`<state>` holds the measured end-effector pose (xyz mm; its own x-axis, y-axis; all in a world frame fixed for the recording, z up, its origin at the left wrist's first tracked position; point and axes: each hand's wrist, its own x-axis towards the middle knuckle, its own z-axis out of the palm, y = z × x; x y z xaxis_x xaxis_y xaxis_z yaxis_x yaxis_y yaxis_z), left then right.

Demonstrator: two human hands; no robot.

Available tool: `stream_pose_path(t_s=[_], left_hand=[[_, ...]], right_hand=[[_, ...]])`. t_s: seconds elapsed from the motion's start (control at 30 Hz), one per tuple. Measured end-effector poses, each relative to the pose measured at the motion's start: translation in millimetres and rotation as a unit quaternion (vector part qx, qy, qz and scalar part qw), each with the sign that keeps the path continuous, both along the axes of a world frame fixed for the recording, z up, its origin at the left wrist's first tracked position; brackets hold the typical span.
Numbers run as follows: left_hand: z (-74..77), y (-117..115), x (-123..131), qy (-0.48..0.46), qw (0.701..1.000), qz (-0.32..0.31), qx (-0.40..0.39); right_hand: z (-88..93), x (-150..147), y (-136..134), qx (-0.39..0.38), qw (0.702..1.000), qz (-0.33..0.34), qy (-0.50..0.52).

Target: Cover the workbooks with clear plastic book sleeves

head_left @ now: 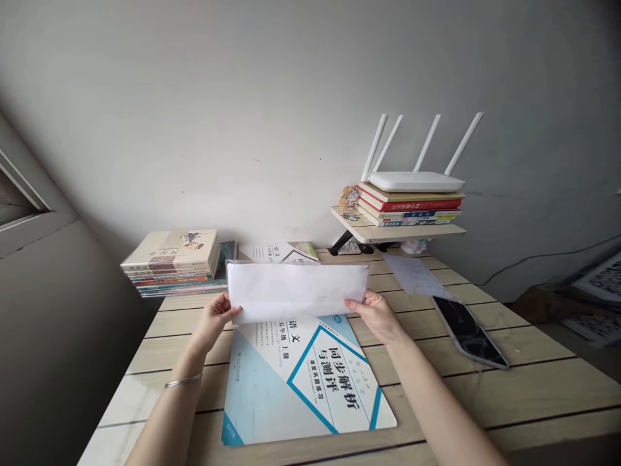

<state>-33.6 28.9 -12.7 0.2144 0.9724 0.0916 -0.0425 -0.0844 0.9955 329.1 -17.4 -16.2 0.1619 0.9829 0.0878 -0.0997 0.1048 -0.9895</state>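
I hold a white sheet in a clear plastic sleeve (pixel 295 290) lifted above the desk, its long edge level. My left hand (pixel 216 318) pinches its left end and my right hand (pixel 373 312) pinches its right end; both are closed on it. A silver bangle sits on my left wrist. Under the sheet lies a blue and white workbook (pixel 305 382) flat on the pale wooden desk (pixel 524 388), its top edge hidden by the sheet.
A stack of books (pixel 174 262) stands at the back left. A small shelf (pixel 398 232) at the back right carries books and a white router (pixel 414 180). A loose paper (pixel 417 275) and a dark tablet (pixel 468 331) lie to the right.
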Motion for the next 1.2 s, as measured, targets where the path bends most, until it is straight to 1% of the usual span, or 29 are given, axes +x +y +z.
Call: stream_pose_path(t_s=[0.07, 0.13, 0.2, 0.23, 0.27, 0.3, 0.33, 0.4, 0.43, 0.47, 0.5, 0.53, 0.6, 0.67, 0.73, 0.8, 0.83, 0.9, 0.97, 1.0, 1.03, 1.1, 1.13, 1.2], left_hand=[[8.7, -5.1, -9.6, 0.044, 0.997, -0.064, 0.014], [18.3, -15.1, -19.9, 0.135, 0.979, -0.147, 0.035], [24.4, -28.1, -28.6, 0.243, 0.941, -0.228, 0.068], [25.5, -34.3, -31.6, 0.292, 0.917, -0.259, 0.088], [25.4, -39.7, -33.1, 0.336, 0.894, -0.278, 0.107], [24.5, -43.8, -32.9, 0.374, 0.875, -0.283, 0.124], [23.3, -46.0, -30.6, 0.409, 0.861, -0.269, 0.139], [21.6, -45.1, -19.1, 0.472, 0.844, -0.195, 0.165], [21.6, -42.2, -9.8, 0.497, 0.836, -0.152, 0.176], [22.0, -38.0, 1.6, 0.515, 0.828, -0.116, 0.187], [22.6, -33.0, 14.7, 0.522, 0.823, -0.099, 0.200], [22.9, -27.6, 29.0, 0.521, 0.822, -0.102, 0.207], [21.9, -15.9, 58.4, 0.512, 0.824, -0.131, 0.204], [18.1, -4.0, 84.7, 0.524, 0.818, -0.157, 0.179], [13.2, 7.3, 103.8, 0.537, 0.817, -0.151, 0.149], [9.5, 16.7, 114.0, 0.539, 0.819, -0.156, 0.122], [8.6, 20.2, 115.8, 0.535, 0.821, -0.168, 0.112], [9.3, 23.6, 113.7, 0.521, 0.824, -0.197, 0.101], [12.8, 22.5, 105.6, 0.504, 0.830, -0.215, 0.099], [15.3, 20.8, 100.2, 0.488, 0.840, -0.215, 0.100], [18.1, 18.9, 94.1, 0.464, 0.855, -0.209, 0.097], [23.5, 15.8, 81.6, 0.392, 0.899, -0.183, 0.076], [25.5, 15.1, 75.6, 0.346, 0.923, -0.161, 0.054], [27.0, 16.0, 65.7, 0.260, 0.960, -0.109, 0.001]], right_hand=[[2.3, 11.2, -8.0, 0.006, 0.996, 0.064, -0.061], [2.8, 23.1, -20.0, 0.000, 0.977, 0.152, -0.151], [0.6, 34.3, -34.2, -0.023, 0.940, 0.241, -0.240], [-1.7, 39.2, -41.1, -0.039, 0.921, 0.272, -0.274], [-4.9, 43.3, -47.3, -0.054, 0.909, 0.286, -0.296], [-8.8, 46.4, -52.6, -0.064, 0.908, 0.280, -0.306], [-13.2, 48.1, -56.6, -0.071, 0.917, 0.251, -0.301], [-22.9, 46.9, -60.9, -0.096, 0.951, 0.141, -0.257], [-27.8, 43.9, -61.3, -0.116, 0.964, 0.081, -0.227], [-32.5, 39.4, -60.9, -0.137, 0.969, 0.030, -0.201], [-37.0, 33.8, -59.9, -0.155, 0.971, -0.005, -0.183], [-41.2, 27.6, -58.5, -0.165, 0.970, -0.027, -0.176], [-49.0, 15.2, -55.4, -0.161, 0.967, -0.047, -0.192], [-56.3, 5.4, -52.6, -0.147, 0.960, -0.074, -0.228], [-63.0, -0.2, -50.5, -0.135, 0.948, -0.116, -0.265], [-68.2, -2.1, -49.1, -0.113, 0.939, -0.150, -0.288], [-69.5, -1.8, -48.7, -0.103, 0.938, -0.159, -0.292], [-68.4, 0.6, -48.8, -0.098, 0.942, -0.158, -0.278], [-61.3, 5.6, -49.3, -0.113, 0.957, -0.120, -0.240], [-55.8, 9.1, -49.3, -0.122, 0.966, -0.081, -0.213], [-49.3, 13.2, -48.8, -0.130, 0.974, -0.035, -0.182], [-35.3, 22.0, -44.8, -0.147, 0.981, 0.051, -0.116], [-28.8, 25.9, -40.6, -0.155, 0.982, 0.078, -0.081], [-18.4, 30.3, -27.1, -0.161, 0.983, 0.084, -0.010]])
